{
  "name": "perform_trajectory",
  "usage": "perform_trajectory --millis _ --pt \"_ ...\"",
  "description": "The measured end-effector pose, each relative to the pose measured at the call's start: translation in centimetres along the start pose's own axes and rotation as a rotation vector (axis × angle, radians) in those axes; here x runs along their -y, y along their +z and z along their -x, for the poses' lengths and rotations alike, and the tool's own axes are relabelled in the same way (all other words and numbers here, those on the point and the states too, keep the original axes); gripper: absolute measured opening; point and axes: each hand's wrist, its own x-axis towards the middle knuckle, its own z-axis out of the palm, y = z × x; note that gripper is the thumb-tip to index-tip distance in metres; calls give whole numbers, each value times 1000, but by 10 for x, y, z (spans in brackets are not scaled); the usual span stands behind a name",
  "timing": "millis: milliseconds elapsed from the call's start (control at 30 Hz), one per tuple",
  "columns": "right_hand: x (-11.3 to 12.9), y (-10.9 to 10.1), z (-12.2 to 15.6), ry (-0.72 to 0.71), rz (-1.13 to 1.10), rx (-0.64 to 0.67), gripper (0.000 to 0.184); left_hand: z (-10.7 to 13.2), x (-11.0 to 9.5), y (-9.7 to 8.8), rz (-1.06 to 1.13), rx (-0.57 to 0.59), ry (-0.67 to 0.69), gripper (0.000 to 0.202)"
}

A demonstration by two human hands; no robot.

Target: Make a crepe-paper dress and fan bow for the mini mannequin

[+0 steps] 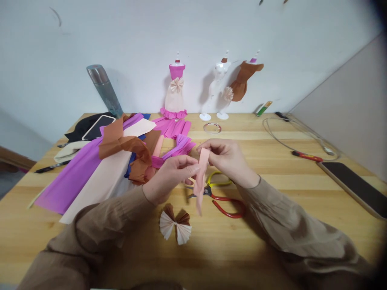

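Note:
Both my hands hold a narrow strip of pale pink crepe paper (200,177) above the wooden table (272,225). My left hand (172,175) pinches the strip's middle with closed fingers. My right hand (225,157) grips its upper end, fingers closed. The strip hangs down over red and yellow scissors (222,193) that lie on the table. A pleated paper bow (175,225), white and brown, lies just below my hands.
Sheets of purple, cream, brown and pink crepe paper (99,169) pile at the left. Three small mannequins (176,86) with paper dresses stand by the wall, beside a metal bottle (105,90). A phone (355,185), a cable, a red pen (306,156) and a tape ring (212,128) lie at the right and back.

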Motion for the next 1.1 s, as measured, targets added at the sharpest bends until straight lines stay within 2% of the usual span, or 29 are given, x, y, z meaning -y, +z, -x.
perform_trajectory --millis 100,267,500,733,1100 --pt "4 7 5 13 -38 63 12 -3 2 0 -29 -29 40 27" --pt "4 11 9 7 -65 17 12 -3 0 1 -81 3 81 23" --pt "-4 8 6 -117 72 -64 12 0 -3 3 -125 -21 56 17" --pt "-5 6 2 -18 20 -44 19 -5 4 0 -77 -11 4 17" --pt "-12 -2 -3 -70 148 -148 13 -2 8 3 -8 85 -100 17"
